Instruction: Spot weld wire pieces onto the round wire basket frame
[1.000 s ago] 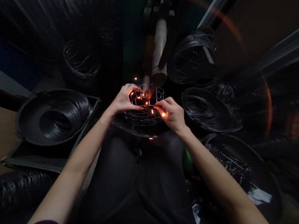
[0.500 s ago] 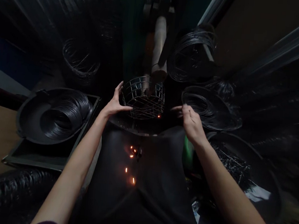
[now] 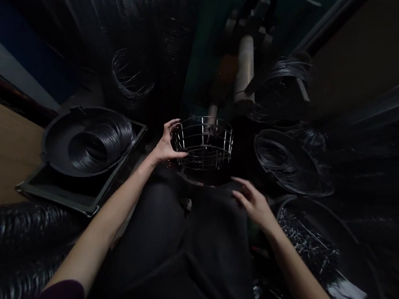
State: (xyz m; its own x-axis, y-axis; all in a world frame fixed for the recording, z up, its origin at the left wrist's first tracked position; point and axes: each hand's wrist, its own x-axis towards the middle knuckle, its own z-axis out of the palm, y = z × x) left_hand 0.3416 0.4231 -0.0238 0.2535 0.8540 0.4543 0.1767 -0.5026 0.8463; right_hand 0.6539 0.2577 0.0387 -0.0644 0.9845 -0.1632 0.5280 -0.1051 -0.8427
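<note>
A round wire basket (image 3: 205, 145) of crossing metal rods hangs at a machine's lower rod, its grid bottom toward me. My left hand (image 3: 167, 145) grips its left side, thumb along the near edge and fingers curled round the far side. Above the basket, a thick pale cylindrical machine arm (image 3: 245, 64) reaches down. To the basket's lower right, my right hand (image 3: 252, 202) is apart from it, over my dark-clothed lap, fingers loosely bent and spread. Nothing shows in it.
On the left, a black basin (image 3: 56, 147) holds wire rings (image 3: 97, 146) above a dark crate (image 3: 71, 198). A basin with wire rings (image 3: 273, 154) stands on the right. Nearer, another basin (image 3: 359, 249) contains short metal pieces (image 3: 305, 239). A wire coil (image 3: 132, 77) stands behind.
My right hand has come down toward my lap, its fingers opening. The bright sparks over my lap are gone, with a faint glow near the basket. The view has shifted; my left hand stays at the basket.
</note>
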